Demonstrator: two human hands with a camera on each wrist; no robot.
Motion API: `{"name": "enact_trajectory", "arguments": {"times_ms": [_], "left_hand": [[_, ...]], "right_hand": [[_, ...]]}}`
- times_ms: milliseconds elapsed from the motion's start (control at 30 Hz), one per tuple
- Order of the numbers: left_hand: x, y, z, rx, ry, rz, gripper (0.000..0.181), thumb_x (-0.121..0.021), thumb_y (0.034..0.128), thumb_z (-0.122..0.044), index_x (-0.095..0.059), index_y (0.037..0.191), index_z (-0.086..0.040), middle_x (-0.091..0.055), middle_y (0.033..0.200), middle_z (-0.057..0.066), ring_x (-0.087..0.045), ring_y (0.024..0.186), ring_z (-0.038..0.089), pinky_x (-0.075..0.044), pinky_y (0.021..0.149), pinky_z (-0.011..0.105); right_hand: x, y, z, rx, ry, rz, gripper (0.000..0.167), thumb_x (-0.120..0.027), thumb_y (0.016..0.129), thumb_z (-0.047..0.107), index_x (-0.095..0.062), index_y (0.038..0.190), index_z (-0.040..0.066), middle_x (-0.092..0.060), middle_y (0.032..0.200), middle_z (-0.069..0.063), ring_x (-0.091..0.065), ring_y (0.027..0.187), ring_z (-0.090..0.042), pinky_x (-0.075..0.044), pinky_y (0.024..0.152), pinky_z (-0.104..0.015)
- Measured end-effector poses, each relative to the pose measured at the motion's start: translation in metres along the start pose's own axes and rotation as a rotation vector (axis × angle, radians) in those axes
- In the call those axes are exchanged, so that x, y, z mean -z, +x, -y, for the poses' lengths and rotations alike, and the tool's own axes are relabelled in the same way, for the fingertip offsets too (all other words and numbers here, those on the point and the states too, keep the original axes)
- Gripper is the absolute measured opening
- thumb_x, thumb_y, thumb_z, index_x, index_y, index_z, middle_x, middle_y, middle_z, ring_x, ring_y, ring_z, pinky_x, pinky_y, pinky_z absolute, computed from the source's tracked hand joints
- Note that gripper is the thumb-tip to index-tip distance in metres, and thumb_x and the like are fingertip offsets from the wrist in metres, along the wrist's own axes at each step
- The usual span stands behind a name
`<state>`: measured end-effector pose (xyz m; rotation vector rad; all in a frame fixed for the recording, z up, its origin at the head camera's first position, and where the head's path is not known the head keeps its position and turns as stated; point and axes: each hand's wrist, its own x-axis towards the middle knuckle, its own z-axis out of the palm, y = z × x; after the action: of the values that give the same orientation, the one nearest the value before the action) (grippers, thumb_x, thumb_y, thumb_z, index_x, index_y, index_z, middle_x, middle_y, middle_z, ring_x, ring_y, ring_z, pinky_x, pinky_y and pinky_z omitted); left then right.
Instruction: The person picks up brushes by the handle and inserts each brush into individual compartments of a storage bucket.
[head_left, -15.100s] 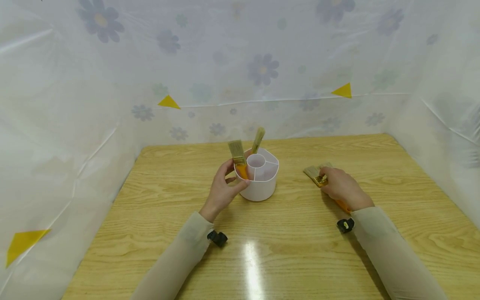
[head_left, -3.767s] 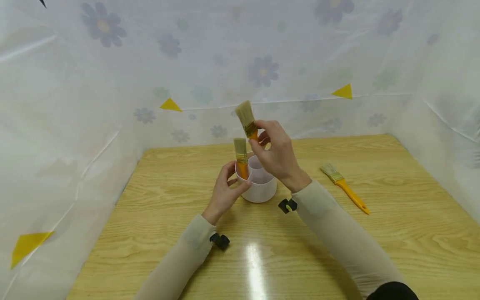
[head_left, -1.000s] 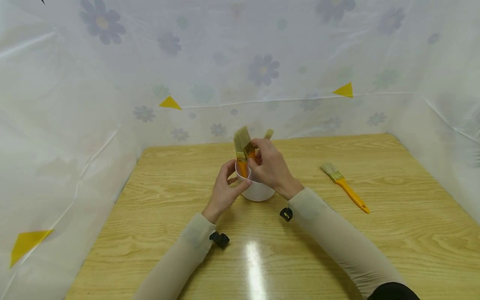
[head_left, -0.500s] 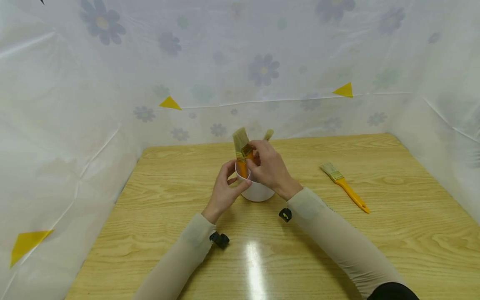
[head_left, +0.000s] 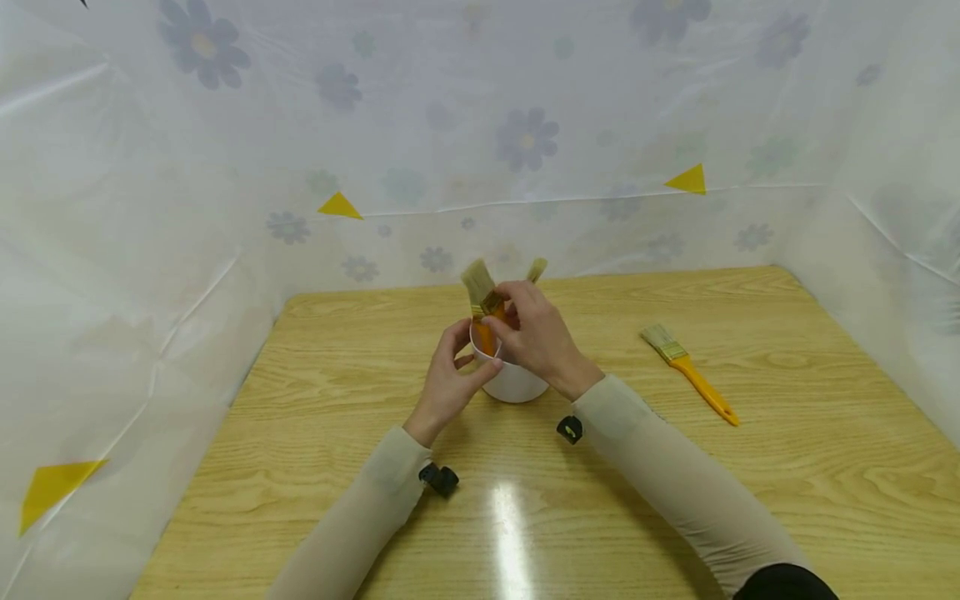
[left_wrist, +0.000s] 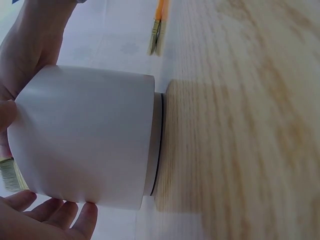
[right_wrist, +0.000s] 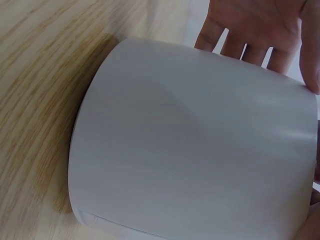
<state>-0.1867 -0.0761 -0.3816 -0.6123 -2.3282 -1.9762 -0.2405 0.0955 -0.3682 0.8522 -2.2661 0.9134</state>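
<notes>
In the head view my left hand (head_left: 442, 379) holds the white round holder (head_left: 517, 387) at its left side, thumb at the front rim and fingers behind. My right hand (head_left: 543, 337) pinches a paintbrush (head_left: 492, 302) just below its metal band, bristles up, at the holder's mouth. Behind it a second paintbrush (head_left: 486, 340) stands in the left compartment, their bristles overlapping. The bristles of a narrower paintbrush (head_left: 537, 269) show past my right hand. Both wrist views show the holder's smooth wall (left_wrist: 90, 135) upright on the table. The right hand hides most of the holder's inside.
Right of the holder another orange-handled paintbrush (head_left: 690, 375) lies on the wooden table (head_left: 337, 517). White flowered sheeting (head_left: 420, 125) closes off the back and both sides, with yellow triangles (head_left: 686, 180) stuck on it.
Since the earliest frame my right hand has lifted one paintbrush from the table and lowered it to the holder. In the last second hand and bristles have shifted slightly left. The left hand stays put.
</notes>
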Motion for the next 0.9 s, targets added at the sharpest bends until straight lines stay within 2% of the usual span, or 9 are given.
{"name": "enact_trajectory", "arguments": {"times_ms": [300, 667, 900], "left_hand": [[0.0006, -0.0010, -0.0008, 0.006, 0.011, 0.001, 0.071, -0.067, 0.0898, -0.014, -0.028, 0.146, 0.001, -0.031, 0.149, 0.018, -0.031, 0.136, 0.034, -0.034, 0.104, 0.056], [0.0015, -0.0005, -0.0011, -0.001, 0.007, 0.002, 0.071, -0.067, 0.0898, -0.013, -0.027, 0.146, 0.002, -0.031, 0.148, 0.020, -0.031, 0.135, 0.035, -0.033, 0.104, 0.056], [0.0006, -0.0011, -0.0016, 0.001, 0.002, -0.002, 0.071, -0.067, 0.0895, -0.013, -0.028, 0.146, 0.002, -0.031, 0.148, 0.019, -0.031, 0.135, 0.035, -0.034, 0.104, 0.056]], "right_hand": [[-0.0011, 0.0011, 0.0000, 0.002, 0.012, -0.024, 0.037, -0.071, 0.087, 0.015, -0.055, 0.117, 0.000, -0.057, 0.104, -0.012, -0.059, 0.087, -0.027, -0.053, 0.071, -0.034], [0.0006, 0.0041, 0.0008, -0.016, 0.091, 0.006, 0.032, -0.071, 0.086, 0.009, -0.056, 0.113, 0.000, -0.059, 0.102, -0.011, -0.061, 0.086, -0.020, -0.055, 0.071, -0.030], [0.0035, 0.0033, 0.0013, -0.019, 0.056, 0.004, 0.032, -0.072, 0.085, 0.012, -0.058, 0.111, 0.000, -0.061, 0.102, -0.012, -0.062, 0.084, -0.022, -0.055, 0.071, -0.033]]}}
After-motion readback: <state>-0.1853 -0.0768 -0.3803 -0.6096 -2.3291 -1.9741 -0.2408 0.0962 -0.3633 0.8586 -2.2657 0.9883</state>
